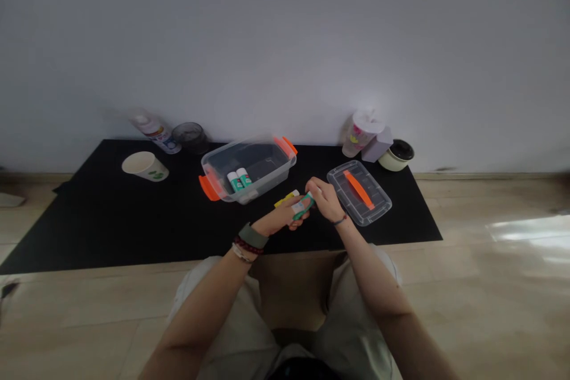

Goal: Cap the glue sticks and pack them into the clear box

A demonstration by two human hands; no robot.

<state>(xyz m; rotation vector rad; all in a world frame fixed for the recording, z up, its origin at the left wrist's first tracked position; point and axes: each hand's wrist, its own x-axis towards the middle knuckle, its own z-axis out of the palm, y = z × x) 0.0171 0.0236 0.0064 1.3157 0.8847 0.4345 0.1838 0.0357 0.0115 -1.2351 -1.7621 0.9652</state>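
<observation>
We gripped the glue stick (pixel 303 206) at both ends, the left hand (pixel 279 221) curled shut, the right hand (pixel 327 200) pinching, above the black mat (pixel 133 234).

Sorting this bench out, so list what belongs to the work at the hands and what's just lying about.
Part of the work: left hand; right hand; glue stick held between them; yellow stick; clear box with two glue sticks inside; clear lid.

Lying about: paper cup; spray can; dark cup; plastic cup; lilac box; cream pot.
</observation>
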